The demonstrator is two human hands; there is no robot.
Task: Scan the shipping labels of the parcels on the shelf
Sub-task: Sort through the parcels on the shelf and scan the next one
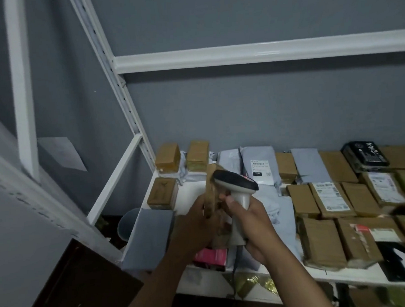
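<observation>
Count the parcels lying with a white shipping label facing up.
4: grey bag at the back, brown box mid-shelf, box far right, box at the front. Others may be hidden.

Your single head-worn wide-angle camera looks forward and down from close above the white metal shelf (287, 275) of brown and grey parcels, facing the grey wall (241, 108); both your forearms enter from the bottom edge.

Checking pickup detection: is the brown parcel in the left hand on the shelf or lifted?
Lifted. The left hand grips the brown parcel, tilted on edge above the shelf.
</observation>
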